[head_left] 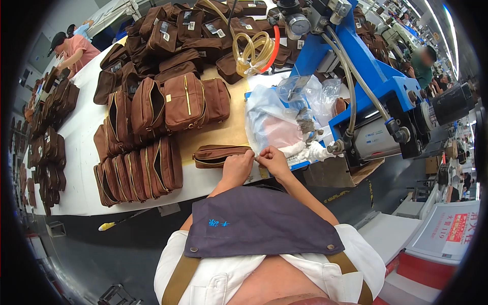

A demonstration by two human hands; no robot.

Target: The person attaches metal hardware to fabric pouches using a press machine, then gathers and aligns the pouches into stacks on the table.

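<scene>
A brown zippered bag [207, 153] lies on its side near the table's front edge, its zipper running lengthwise. My left hand [238, 168] is over the bag's right end, with the fingers closed in a pinch. Just to the right, my right hand [274, 161] is also pinched, its fingertips almost meeting those of the left. Whatever is between the fingertips is too small to make out. Beyond my right hand is the press's working end [309, 127], with white cloth-like wrapping [312, 152] below it.
Reddish-brown bags [185, 104] stand in rows at left, several with open zippers. Darker tagged bags [190, 23] are heaped behind. A blue pneumatic press [373, 76] rises at right, with coiled hose [252, 53] hanging nearby. Clear plastic [325, 94] lies beside it. Another person [76, 48] works far left.
</scene>
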